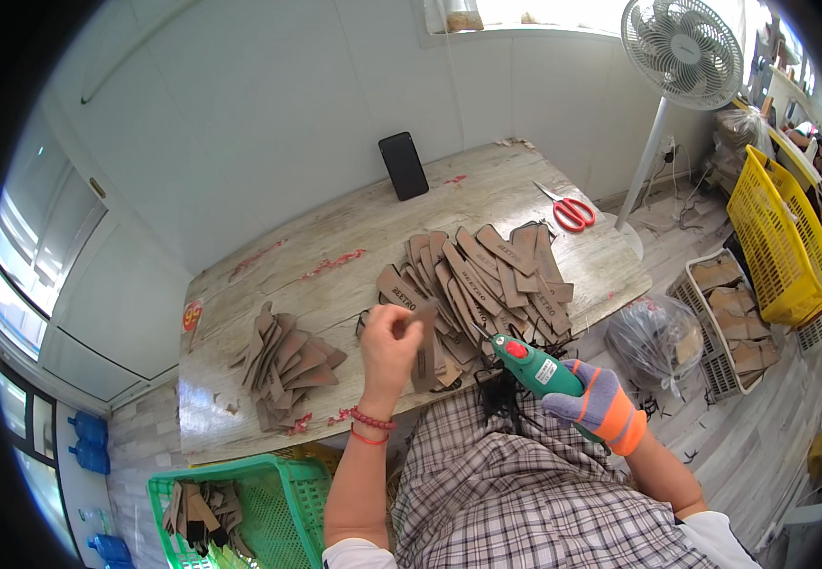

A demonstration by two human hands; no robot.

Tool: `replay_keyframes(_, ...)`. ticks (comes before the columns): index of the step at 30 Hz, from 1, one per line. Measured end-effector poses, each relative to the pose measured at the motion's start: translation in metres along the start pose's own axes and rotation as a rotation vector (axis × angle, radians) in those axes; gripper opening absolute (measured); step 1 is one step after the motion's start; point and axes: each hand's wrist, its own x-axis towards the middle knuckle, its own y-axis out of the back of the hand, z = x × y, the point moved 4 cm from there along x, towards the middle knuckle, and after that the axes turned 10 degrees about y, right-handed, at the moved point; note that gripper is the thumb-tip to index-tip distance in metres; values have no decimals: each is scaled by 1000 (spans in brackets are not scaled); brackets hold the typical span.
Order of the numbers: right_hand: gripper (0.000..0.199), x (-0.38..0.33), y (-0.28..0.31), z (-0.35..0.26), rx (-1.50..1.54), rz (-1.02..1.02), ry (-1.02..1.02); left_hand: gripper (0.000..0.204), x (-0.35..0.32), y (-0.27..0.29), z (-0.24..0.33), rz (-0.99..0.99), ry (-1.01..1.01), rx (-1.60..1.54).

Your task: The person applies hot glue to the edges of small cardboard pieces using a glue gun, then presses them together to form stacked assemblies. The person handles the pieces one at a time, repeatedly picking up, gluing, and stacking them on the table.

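Note:
My bare left hand [387, 356], with red bead bracelets at the wrist, is closed in a pinch on a flat brown cut piece [424, 311], partly blurred. In a purple and orange work glove, my right hand [600, 406] grips a green handheld electric tool [536, 367] with a red button. Its thin metal tip points left, close to the front of a large heap of brown cut pieces [487, 275] with dark edges. Left of my left hand lies a smaller fanned stack of similar pieces [287, 368]. Black stringy scraps [499, 396] hang at the table edge before my checked apron.
Red-handled scissors [570, 211] and a black phone-like slab [402, 167] rest on the worn wooden table [212, 398]. A green basket [297, 503] stands below left. On the right are a fan [682, 52], a plastic bag [655, 341], a white crate [714, 370] and a yellow crate [776, 247].

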Motion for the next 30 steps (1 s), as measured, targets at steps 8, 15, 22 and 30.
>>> replay_keyframes(8, 45, 0, -13, 9, -42, -69, -79, 12, -66, -18, -80, 151, 759, -1417)
replay_keyframes(15, 50, 1, -21, 7, -284, -63, -56, 9, -84, -60, -30, -168, 678, -1344)
replay_keyframes(22, 55, -1, -19, 7, -392, -18, 101, 7, -76, -57, -16, -9, 495, -1066)
replay_keyframes(30, 54, 2, -22, 0, -304, -41, 47, 9, -77, -56, -16, -64, 516, -1034)
